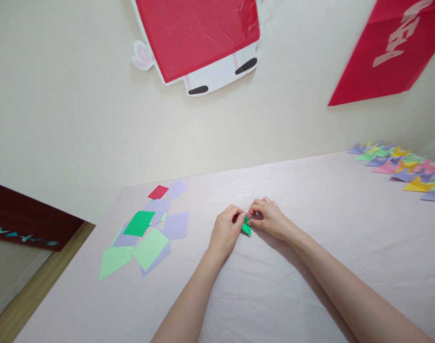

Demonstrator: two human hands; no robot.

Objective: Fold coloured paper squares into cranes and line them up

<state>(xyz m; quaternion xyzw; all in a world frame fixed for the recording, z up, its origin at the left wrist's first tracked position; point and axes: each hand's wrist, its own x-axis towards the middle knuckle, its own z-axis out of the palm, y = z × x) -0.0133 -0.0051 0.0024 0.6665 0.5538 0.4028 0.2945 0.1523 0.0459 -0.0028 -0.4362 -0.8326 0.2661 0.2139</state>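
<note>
A small folded piece of green paper (246, 229) is pinched between my two hands, just above or on the pale table cover. My left hand (227, 227) grips its left side with thumb and fingers. From the right, my right hand (265, 216) pinches the upper right part of the same paper, fingers curled together. A narrow point of the folded paper sticks out downward between the hands. The fingers hide much of its upper part.
Left of my hands lie loose paper squares, including a dark green square (139, 223), a light green square (150, 249) and a red square (158, 192). Several folded paper figures (410, 166) stand at the far right. A wall (292, 119) rises behind the table (310, 190).
</note>
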